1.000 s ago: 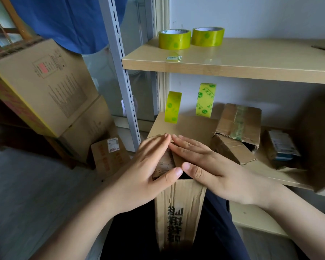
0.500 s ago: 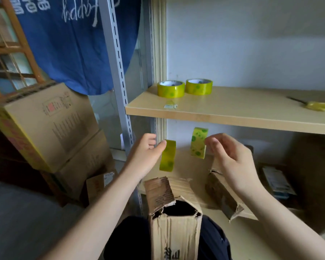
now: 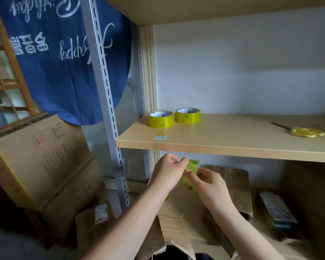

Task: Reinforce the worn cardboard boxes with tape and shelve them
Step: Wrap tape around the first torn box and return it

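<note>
- Both hands are up off the box now and meet at one strip of yellow-green tape (image 3: 192,168) hanging off the front edge of the shelf (image 3: 233,147).
- Left hand (image 3: 166,173) pinches the strip near its top; right hand (image 3: 209,184) pinches it lower down.
- Half a second ago they were apart with two strips visible between them.
- Open cardboard box (image 3: 169,239) sits below the grip, flaps no longer pressed down.
- Two tape rolls (image 3: 161,119) sit above the grip, scissors (image 3: 304,131) up and far right.
</note>
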`<state>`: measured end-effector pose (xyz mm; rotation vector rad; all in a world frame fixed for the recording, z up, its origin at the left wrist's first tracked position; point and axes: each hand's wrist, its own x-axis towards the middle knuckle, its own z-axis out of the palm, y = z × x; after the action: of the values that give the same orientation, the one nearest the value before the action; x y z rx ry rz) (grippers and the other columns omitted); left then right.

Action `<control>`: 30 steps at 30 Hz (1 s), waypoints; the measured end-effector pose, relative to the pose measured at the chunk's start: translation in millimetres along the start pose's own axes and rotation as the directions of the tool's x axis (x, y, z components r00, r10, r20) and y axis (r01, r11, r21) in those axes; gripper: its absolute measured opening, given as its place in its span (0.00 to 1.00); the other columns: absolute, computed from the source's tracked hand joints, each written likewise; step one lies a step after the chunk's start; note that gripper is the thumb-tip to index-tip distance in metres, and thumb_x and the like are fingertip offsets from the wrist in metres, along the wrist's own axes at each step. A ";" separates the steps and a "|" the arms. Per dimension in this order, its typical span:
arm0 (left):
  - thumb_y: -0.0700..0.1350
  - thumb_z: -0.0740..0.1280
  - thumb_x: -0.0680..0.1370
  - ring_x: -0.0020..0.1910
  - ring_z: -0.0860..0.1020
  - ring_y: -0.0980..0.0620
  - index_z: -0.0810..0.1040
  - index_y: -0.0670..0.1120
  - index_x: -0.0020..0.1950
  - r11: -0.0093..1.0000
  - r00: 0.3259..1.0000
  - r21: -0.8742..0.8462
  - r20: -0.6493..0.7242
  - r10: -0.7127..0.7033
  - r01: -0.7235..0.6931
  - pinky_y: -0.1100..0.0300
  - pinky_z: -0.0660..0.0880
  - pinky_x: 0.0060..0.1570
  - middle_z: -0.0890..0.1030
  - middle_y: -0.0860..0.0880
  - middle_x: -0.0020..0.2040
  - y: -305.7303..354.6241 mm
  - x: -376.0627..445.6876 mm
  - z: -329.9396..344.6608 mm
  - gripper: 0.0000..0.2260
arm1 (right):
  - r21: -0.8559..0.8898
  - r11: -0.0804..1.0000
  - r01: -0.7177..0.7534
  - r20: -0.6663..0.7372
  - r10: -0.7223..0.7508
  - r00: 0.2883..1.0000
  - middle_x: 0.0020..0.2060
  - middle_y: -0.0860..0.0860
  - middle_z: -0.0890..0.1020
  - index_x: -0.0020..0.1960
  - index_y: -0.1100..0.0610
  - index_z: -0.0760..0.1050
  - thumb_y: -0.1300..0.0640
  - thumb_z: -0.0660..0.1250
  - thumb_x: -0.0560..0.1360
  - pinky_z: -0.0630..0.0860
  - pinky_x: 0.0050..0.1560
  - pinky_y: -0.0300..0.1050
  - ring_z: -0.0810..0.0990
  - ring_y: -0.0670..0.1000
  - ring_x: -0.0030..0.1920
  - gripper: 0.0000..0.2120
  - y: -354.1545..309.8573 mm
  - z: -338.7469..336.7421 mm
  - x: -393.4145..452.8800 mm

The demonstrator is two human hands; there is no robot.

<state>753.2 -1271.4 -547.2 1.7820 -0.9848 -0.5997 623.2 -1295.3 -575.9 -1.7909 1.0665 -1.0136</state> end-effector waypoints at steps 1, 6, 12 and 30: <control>0.58 0.68 0.77 0.52 0.78 0.55 0.79 0.49 0.61 0.999 0.999 -0.042 0.036 -0.024 0.025 0.58 0.73 0.50 0.82 0.53 0.57 3.8 1.6 0.3 0.18 | 0.040 0.999 -0.002 0.012 0.001 1.000 0.33 0.55 0.82 0.41 0.62 0.78 0.44 0.67 0.77 0.72 0.37 0.48 0.77 0.59 0.36 0.20 -1.5 -0.3 -2.9; 0.65 0.72 0.62 0.55 0.82 0.39 0.82 0.50 0.57 0.936 0.963 -0.253 0.178 -0.203 0.244 0.42 0.75 0.63 0.85 0.41 0.54 15.3 -5.4 3.5 0.29 | 0.184 0.982 0.029 0.041 -0.037 0.998 0.37 0.54 0.84 0.42 0.54 0.82 0.50 0.67 0.78 0.72 0.39 0.45 0.80 0.53 0.37 0.11 -16.8 -6.6 -24.0; 0.74 0.67 0.57 0.45 0.80 0.43 0.80 0.49 0.43 0.932 0.948 -0.175 0.035 -0.316 0.317 0.56 0.76 0.44 0.83 0.43 0.45 5.4 -17.5 5.7 0.31 | 0.052 0.990 0.129 0.022 -0.130 0.991 0.36 0.45 0.84 0.41 0.51 0.80 0.55 0.70 0.77 0.76 0.41 0.38 0.81 0.42 0.38 0.06 -21.8 -13.6 -37.6; 0.47 0.59 0.85 0.26 0.80 0.48 0.74 0.41 0.49 0.939 0.943 -0.343 0.301 0.141 -0.031 0.61 0.76 0.29 0.84 0.41 0.32 58.1 -57.1 -26.2 0.11 | 0.467 0.718 -0.516 0.430 0.326 0.842 0.15 0.51 0.71 0.43 0.61 0.73 0.51 0.59 0.82 0.67 0.21 0.37 0.70 0.49 0.16 0.15 -72.4 -26.0 34.8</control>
<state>721.0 -1221.6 -485.4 1.3559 -1.1008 -0.9637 630.9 -1309.7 -493.1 -1.0874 0.8023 -0.6258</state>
